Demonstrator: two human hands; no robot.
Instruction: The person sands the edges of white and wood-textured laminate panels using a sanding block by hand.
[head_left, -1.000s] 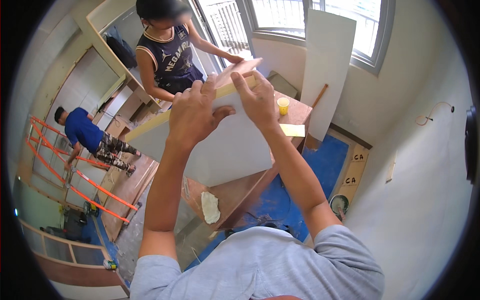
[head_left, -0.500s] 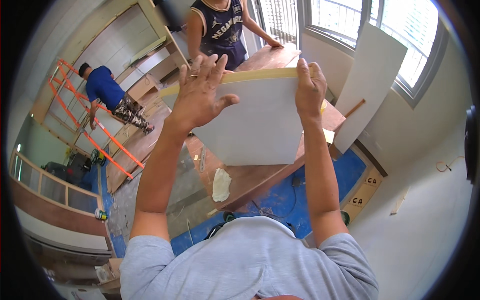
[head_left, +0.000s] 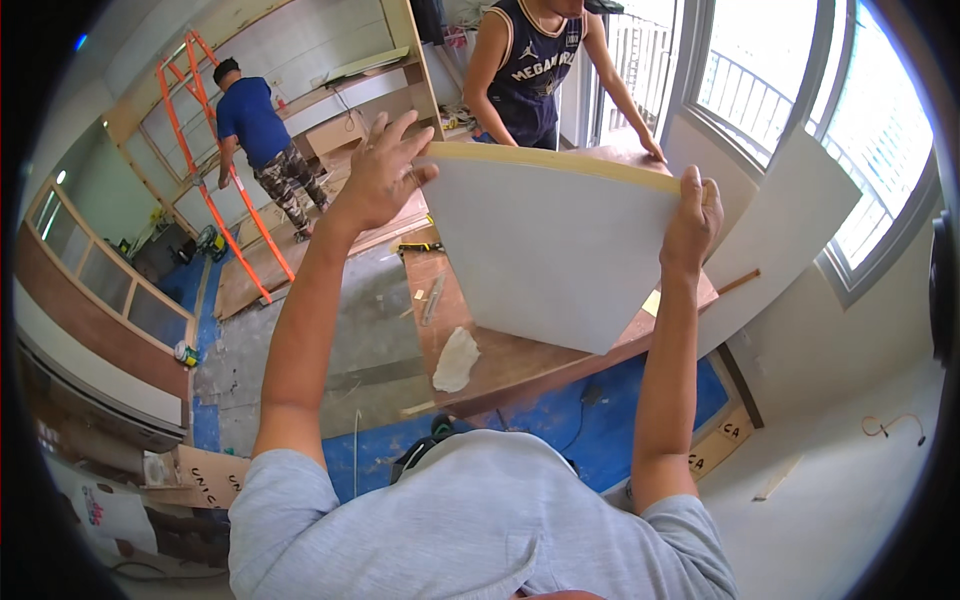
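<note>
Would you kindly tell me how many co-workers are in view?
2: a person in a dark top beyond the white panel, a person in a blue shirt by the orange ladder. Others may be hidden.

The board (head_left: 550, 245) stood over the table (head_left: 510, 365), with the left hand (head_left: 385, 175) at its upper left corner and the right hand (head_left: 692, 225) at its upper right one. On the tabletop, left of the board, lay a rag (head_left: 457, 360) nearest the person, a hand tool (head_left: 432, 302) beyond it and another tool (head_left: 420, 247) farther back. Behind the board was a co-worker (head_left: 540, 75). Well off to the left stood a ladder (head_left: 210, 202), just beside a second worker (head_left: 258, 125). To the right, a panel (head_left: 780, 230) leaned before the window (head_left: 755, 80); a floor sheet (head_left: 600, 430) lay below the table's near edge
</note>
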